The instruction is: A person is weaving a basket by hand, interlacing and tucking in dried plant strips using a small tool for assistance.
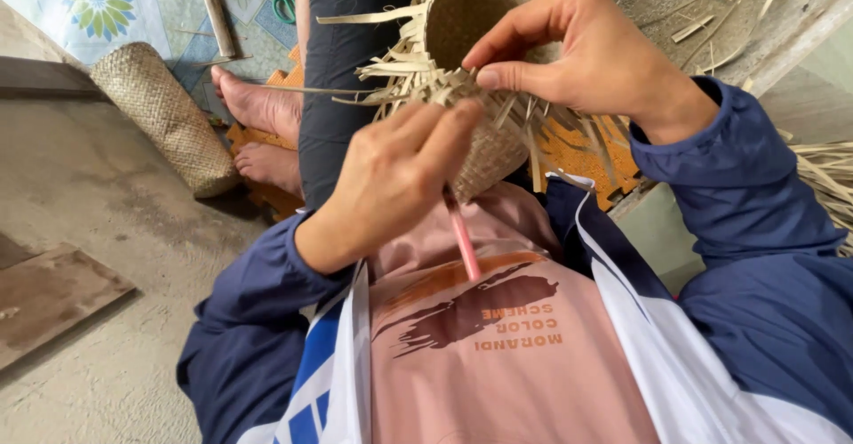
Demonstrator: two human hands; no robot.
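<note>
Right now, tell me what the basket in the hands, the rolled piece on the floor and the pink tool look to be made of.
Basket: flat, pale, matte plant strips, likely bamboo or palm, woven, with loose ends sticking out.
Rolled piece: the same kind of tan woven strip, a fine plaited pattern.
Pink tool, under the left hand: smooth and evenly coloured, probably plastic; its tip is hidden.

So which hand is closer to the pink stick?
Left. The left hand grips the pink stick, which pokes out below its fingers. The right hand is higher up, pinching strips at the woven basket rim.
</note>
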